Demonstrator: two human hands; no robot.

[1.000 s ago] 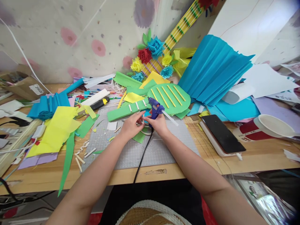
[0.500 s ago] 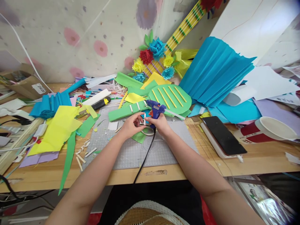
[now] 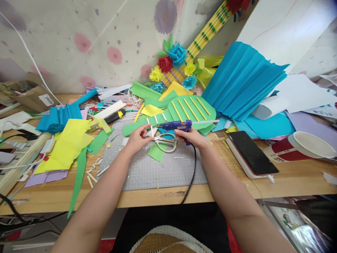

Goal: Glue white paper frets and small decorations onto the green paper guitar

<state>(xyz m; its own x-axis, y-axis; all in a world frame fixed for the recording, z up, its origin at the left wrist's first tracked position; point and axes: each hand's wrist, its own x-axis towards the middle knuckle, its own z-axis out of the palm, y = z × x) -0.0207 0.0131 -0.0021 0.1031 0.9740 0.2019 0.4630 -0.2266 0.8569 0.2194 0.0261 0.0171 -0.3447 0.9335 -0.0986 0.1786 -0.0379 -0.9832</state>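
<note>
One glue gun (image 3: 174,125), handle (image 3: 187,141) inside right grip (image 3: 194,136)

Lighting: bright, diffuse, fairly even across my surface (image 3: 147,200); source out of view. Shadows: soft around my fingers (image 3: 181,133); deep beneath the front edge. Glare: pale bloom on white board (image 3: 284,24), upper right; sheen on glossy material (image 3: 306,236), lower right. Distortion: my forearms (image 3: 237,196) and paper cup (image 3: 304,149) stretched. Focus: small scraps (image 3: 98,162) soft.
</note>
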